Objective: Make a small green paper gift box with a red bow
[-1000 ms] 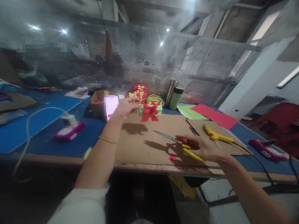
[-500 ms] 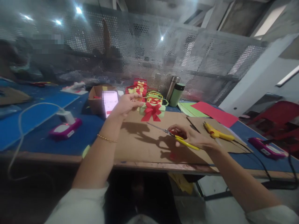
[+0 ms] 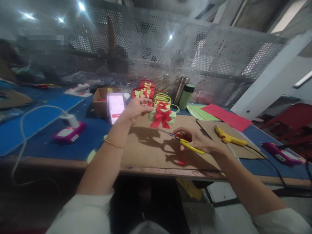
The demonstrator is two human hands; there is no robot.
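Note:
Pinched in my left hand [image 3: 137, 110] is a small light-green paper basket [image 3: 172, 117] with a big red paper bow [image 3: 162, 118] on its front, held above the cardboard sheet [image 3: 141, 152]. My right hand [image 3: 192, 139] grips yellow-handled scissors [image 3: 191, 147], their blades pointing left, just below the bow. A small red paper scrap [image 3: 181, 161] lies on the cardboard under my right hand. Behind the basket stand several finished paper baskets, red ones with yellow bows [image 3: 143, 92] and yellow-green ones with red bows [image 3: 162, 97].
A lit phone [image 3: 116, 109] leans against a cardboard box [image 3: 98, 104]. A green tumbler [image 3: 186, 97] and a steel flask [image 3: 180, 89] stand behind. To the right lie red paper [image 3: 226, 115], green sheets [image 3: 201, 113] and a yellow glue gun [image 3: 229, 137]. Purple power strips [image 3: 69, 133] sit at either side.
The basket with the bow sits slightly further right in view, and the scissors slightly further left, closer beneath it. Both hands keep their holds.

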